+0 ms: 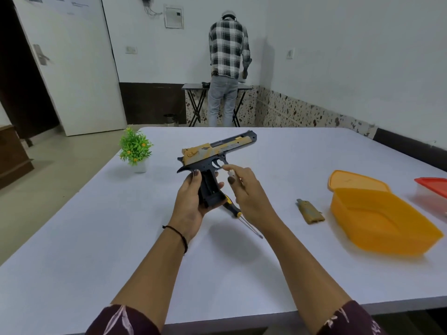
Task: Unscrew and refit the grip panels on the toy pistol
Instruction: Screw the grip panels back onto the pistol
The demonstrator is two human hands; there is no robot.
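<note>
Our hands work over the middle of the white surface (pixel 96 238), well apart from its near edge by our patterned sleeves and from its rounded far edge. The left edge runs diagonally past a small plastic plant (pixel 135 148) in a white pot. Our left hand (pixel 191 201) is raised off the surface and grasps the toy pistol (pixel 212 160) around its bare dark grip frame, thumb up along the back, muzzle pointing away and to the right. The slide is yellow and grey and looks worn. Our right hand (pixel 246 189) sits just beside it, its index fingertip at the trigger guard. We cannot tell whether its loosely curled fingers pinch anything. Beneath both hands lies a screwdriver (pixel 233 209) with a black-and-yellow handle and a thin metal shaft. To the right a loose tan grip panel (pixel 310 212) lies flat near an orange plastic box (pixel 382 221), whose lid (pixel 355 181) is behind it.
</note>
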